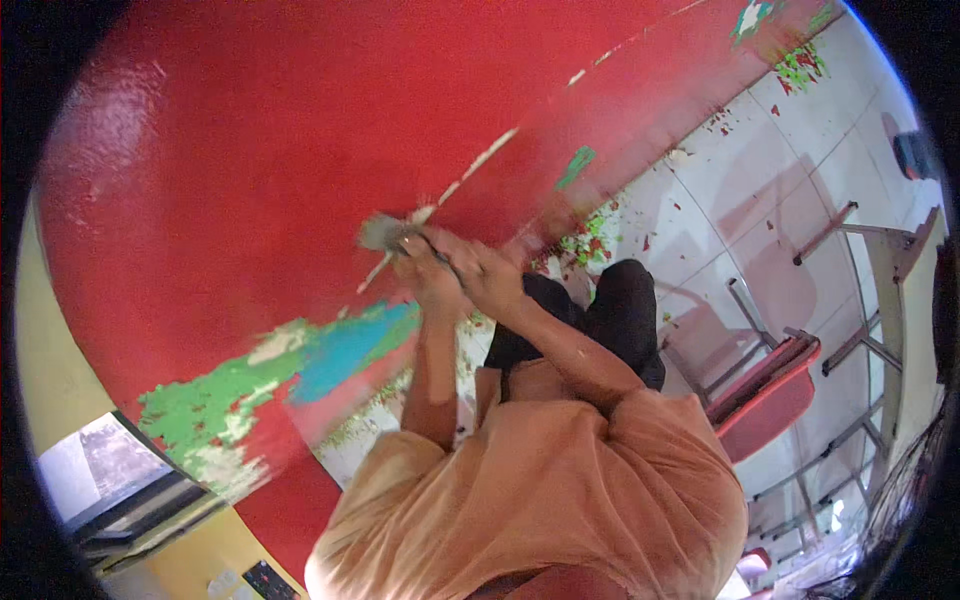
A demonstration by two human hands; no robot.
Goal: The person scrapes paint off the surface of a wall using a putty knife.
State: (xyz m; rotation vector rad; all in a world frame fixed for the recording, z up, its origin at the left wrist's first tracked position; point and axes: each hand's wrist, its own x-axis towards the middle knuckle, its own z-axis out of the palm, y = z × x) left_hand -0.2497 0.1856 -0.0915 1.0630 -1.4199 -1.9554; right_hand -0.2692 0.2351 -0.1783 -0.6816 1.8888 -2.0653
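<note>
Red wall (pixel 250 150), blue-green patch (pixel 350 350) near left, paint chips (pixel 585 245) on tiled floor (pixel 735 180) to right, our L hand (pixel 430 278) & R hand (pixel 487 278) both closed round blurry grey scraper (pixel 384 233), its blade by wall's pale streak (pixel 480 165), approx ctr of scene.

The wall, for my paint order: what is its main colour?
The wall is mostly red, seen best in the head view.

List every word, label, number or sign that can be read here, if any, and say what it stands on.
None can be read.
Small black panel at the lower left: pale marks, too small and blurred to make out.
Red wall, blurred tool, orange shirt: no lettering visible.
</note>
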